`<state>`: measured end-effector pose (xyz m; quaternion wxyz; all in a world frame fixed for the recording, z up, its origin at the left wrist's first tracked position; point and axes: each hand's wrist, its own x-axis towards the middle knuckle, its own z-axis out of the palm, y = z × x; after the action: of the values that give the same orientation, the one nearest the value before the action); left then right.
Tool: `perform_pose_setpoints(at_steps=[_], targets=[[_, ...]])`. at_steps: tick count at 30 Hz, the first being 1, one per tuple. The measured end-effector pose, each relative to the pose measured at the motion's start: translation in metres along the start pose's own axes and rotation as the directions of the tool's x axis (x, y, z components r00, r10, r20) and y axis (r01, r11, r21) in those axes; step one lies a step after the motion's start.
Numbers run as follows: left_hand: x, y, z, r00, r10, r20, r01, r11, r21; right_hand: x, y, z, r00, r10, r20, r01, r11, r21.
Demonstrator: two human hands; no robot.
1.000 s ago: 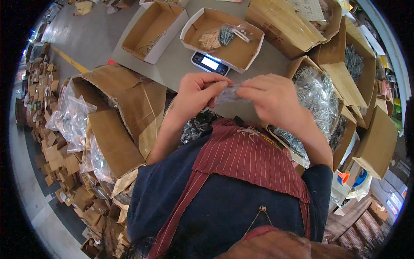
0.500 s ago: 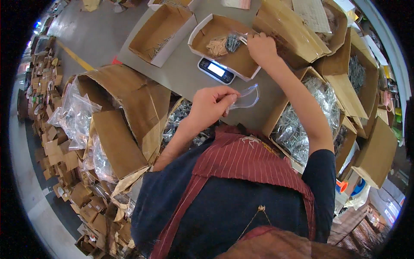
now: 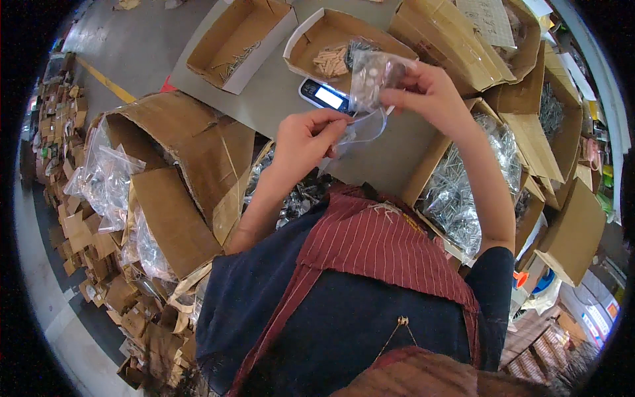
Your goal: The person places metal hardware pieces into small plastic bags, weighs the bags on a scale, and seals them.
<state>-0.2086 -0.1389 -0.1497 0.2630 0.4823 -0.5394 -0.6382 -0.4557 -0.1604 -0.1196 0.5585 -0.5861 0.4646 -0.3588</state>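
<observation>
Standing close by, I see a grey table point(image 3: 271, 99) ahead of the worker, a big brown carton point(image 3: 211, 155) at the left and a carton of bagged silver hardware point(image 3: 476, 192) at the right. On the table lies a shallow cardboard tray point(image 3: 324, 40); a small digital scale point(image 3: 325, 96) shows at its near edge. The right hand point(image 3: 433, 96) has thumb and fingers pinched on a small filled bag point(image 3: 368, 79) of pale round pieces, held up by the tray's near side. Just below, the left hand's point(image 3: 304, 139) thumb and forefinger grip the edge of an empty-looking clear bag point(image 3: 364, 129). Tan pegs point(image 3: 331, 61) lie in the tray beside grey metal pieces point(image 3: 360, 48).

To work neatly, I'd flare the lower bag's mouth, pinch only its rim, and bring the upper one close, fingers clear of the gap. As for writing, the scale's screen glows too white to read, the apron's point(image 3: 377, 238) yellowish lettering is blurred, and I make out no label on either bag.
</observation>
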Motion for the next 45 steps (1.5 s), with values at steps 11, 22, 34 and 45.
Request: perform_pose_setpoints(at_steps=[11, 22, 34, 45], targets=[[-0.003, -0.003, -0.009, 0.997, 0.014, -0.073, -0.015, 1.0, -0.017, 0.008, -0.003, 0.025, 0.896, -0.37, 0.247, 0.445, 0.755, -0.482], [-0.005, -0.011, -0.003, 0.995, 0.076, -0.066, -0.077, 0.997, -0.01, 0.113, 0.12, -0.001, 0.936, -0.296, 0.189, 0.22, 0.076, -0.972], [0.005, -0.006, -0.008, 0.998, -0.007, -0.069, 0.005, 1.0, -0.03, 0.049, 0.053, -0.035, 0.993, -0.087, -0.078, 0.058, 0.944, -0.324], [0.003, -0.01, -0.002, 0.993, -0.059, -0.104, 0.044, 0.989, -0.14, -0.016, 0.025, 0.059, 0.971, -0.086, -0.224, 0.089, 0.996, 0.003]])
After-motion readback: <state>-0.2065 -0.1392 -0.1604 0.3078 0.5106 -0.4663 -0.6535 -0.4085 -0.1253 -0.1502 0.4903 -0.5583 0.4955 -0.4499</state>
